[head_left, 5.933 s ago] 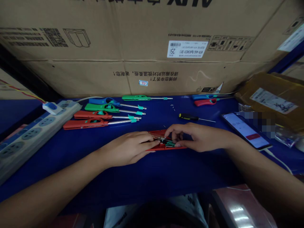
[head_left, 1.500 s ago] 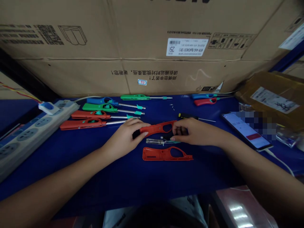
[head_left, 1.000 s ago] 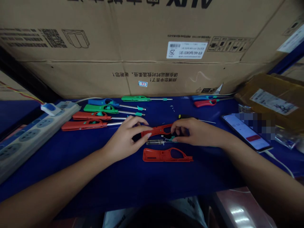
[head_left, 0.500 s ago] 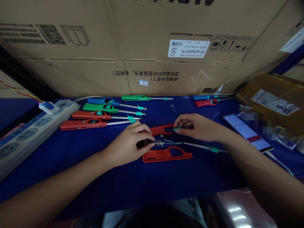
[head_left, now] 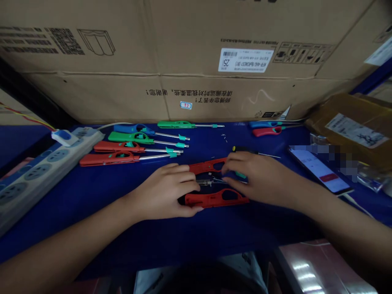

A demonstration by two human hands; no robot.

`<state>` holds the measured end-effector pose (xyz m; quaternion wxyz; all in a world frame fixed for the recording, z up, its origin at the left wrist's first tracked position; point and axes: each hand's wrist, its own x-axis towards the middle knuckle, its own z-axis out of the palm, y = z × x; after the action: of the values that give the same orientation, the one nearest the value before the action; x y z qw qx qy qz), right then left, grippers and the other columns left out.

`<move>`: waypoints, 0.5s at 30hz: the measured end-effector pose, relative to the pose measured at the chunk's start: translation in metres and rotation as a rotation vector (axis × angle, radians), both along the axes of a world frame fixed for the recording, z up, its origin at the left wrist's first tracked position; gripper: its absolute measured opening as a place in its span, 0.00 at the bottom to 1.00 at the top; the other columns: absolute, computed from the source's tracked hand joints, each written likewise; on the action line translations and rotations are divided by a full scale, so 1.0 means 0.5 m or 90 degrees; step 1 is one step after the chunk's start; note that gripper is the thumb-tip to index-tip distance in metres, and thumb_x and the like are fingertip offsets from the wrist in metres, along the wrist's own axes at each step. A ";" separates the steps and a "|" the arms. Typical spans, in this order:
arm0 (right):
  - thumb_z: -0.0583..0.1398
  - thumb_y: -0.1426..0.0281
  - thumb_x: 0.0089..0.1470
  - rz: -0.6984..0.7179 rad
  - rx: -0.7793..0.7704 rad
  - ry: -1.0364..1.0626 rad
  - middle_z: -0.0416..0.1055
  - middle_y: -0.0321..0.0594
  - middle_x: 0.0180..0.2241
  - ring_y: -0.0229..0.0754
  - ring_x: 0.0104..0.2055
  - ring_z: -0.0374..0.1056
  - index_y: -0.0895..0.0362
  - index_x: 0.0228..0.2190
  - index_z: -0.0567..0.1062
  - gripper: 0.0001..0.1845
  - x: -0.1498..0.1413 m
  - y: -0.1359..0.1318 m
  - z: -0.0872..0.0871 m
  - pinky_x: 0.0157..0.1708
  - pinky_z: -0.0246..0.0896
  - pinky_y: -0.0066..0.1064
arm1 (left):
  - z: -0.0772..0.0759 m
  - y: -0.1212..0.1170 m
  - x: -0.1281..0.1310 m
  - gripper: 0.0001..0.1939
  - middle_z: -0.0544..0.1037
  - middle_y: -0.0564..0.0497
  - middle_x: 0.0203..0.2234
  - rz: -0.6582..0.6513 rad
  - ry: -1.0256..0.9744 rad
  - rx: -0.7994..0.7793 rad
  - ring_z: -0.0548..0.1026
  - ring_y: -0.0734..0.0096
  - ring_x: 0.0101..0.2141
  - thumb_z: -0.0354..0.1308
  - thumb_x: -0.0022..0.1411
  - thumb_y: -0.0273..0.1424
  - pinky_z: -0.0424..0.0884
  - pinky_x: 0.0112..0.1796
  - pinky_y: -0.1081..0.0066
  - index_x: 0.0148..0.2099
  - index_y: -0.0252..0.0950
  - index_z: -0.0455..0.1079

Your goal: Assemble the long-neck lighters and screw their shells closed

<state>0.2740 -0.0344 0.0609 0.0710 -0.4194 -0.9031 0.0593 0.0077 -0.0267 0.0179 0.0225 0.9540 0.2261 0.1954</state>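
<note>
My left hand (head_left: 174, 190) curls around the left end of the lower red lighter shell half (head_left: 214, 200), thumb at its near edge and fingertips at its far side. Just beyond those fingertips lies a clear fuel tank (head_left: 204, 182) with thin wires running right. My right hand (head_left: 254, 175) has bent fingers, with thumb and index finger apart, near the wires and the right end of the upper red shell half (head_left: 206, 165). A green trigger piece (head_left: 241, 174) shows in the gap of that hand. The metal tube is mostly hidden beneath it.
Several assembled lighters (head_left: 131, 139) lie at the back left, two more (head_left: 268, 131) at the back right. A screwdriver (head_left: 269, 155) lies behind my right hand. A phone (head_left: 320, 169) and wrapped parcel (head_left: 352, 126) are at right, a power strip (head_left: 45, 167) at left.
The red lighter was opened into two halves. My left hand has gone from the fuel tank to the lower shell half; my right hand has moved nearer over the wires and tube.
</note>
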 end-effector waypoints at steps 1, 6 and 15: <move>0.59 0.68 0.63 0.021 -0.004 -0.016 0.75 0.42 0.42 0.46 0.43 0.73 0.55 0.40 0.78 0.08 -0.013 -0.008 -0.002 0.39 0.66 0.36 | 0.000 -0.001 0.000 0.12 0.79 0.54 0.29 -0.001 0.008 0.004 0.75 0.65 0.33 0.63 0.63 0.41 0.69 0.37 0.64 0.38 0.38 0.76; 0.61 0.70 0.62 0.063 -0.035 0.021 0.73 0.43 0.45 0.46 0.46 0.72 0.55 0.42 0.78 0.08 -0.055 0.002 -0.028 0.42 0.68 0.36 | 0.005 -0.002 -0.001 0.12 0.79 0.53 0.30 -0.001 0.015 0.014 0.76 0.65 0.33 0.61 0.63 0.40 0.70 0.36 0.64 0.40 0.37 0.77; 0.62 0.73 0.61 0.058 -0.010 0.078 0.72 0.48 0.44 0.47 0.44 0.71 0.60 0.39 0.76 0.04 -0.066 0.013 -0.071 0.45 0.70 0.40 | 0.009 -0.002 -0.010 0.11 0.79 0.53 0.29 -0.032 0.017 0.010 0.75 0.67 0.32 0.63 0.61 0.40 0.71 0.35 0.67 0.37 0.38 0.75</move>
<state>0.2412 -0.0280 0.0254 0.1200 -0.3738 -0.9148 0.0948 0.0026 -0.0277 0.0222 0.0170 0.9621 0.2009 0.1838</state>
